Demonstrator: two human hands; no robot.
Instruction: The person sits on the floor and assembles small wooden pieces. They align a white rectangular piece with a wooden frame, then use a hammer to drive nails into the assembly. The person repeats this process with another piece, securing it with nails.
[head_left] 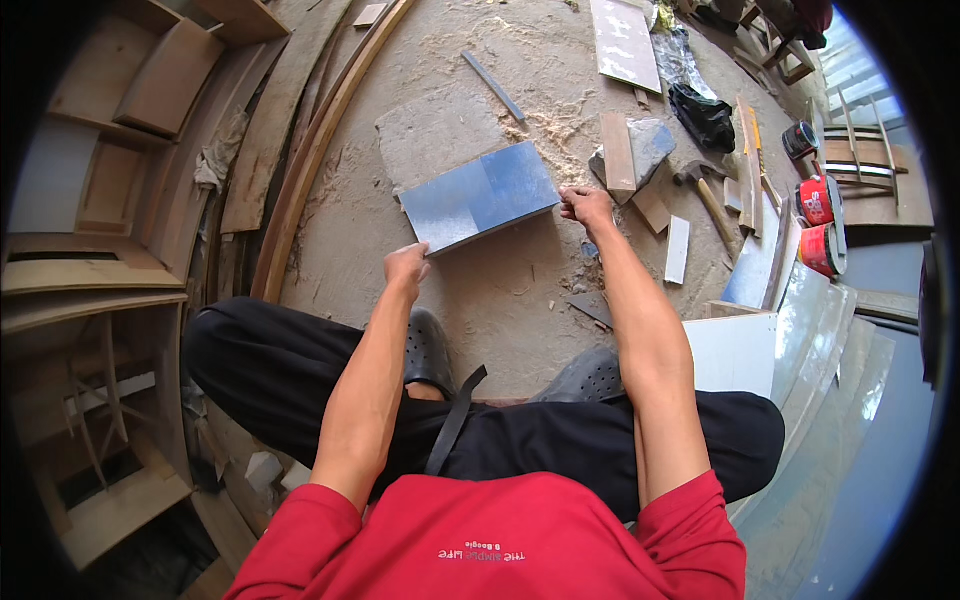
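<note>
A rectangular box-like piece (480,196) with a blue top, half paler and half darker, lies in front of me. Its far left part overlaps a flat concrete slab (425,135), and a shadow shows below its near side. At its near left corner, my left hand (407,266) is closed, with the thumb along the edge. My right hand (588,208) has its fingers curled at the right end, pinching the corner. The undersides of the piece and some fingertips are hidden.
A flat metal bar (493,87) lies beyond the slab. To the right are a hammer (712,205), wood offcuts (618,152), a stone (652,143), a black plastic bag (699,117) and red cans (818,200). Long boards (330,130) and wooden cabinets (100,270) stand left.
</note>
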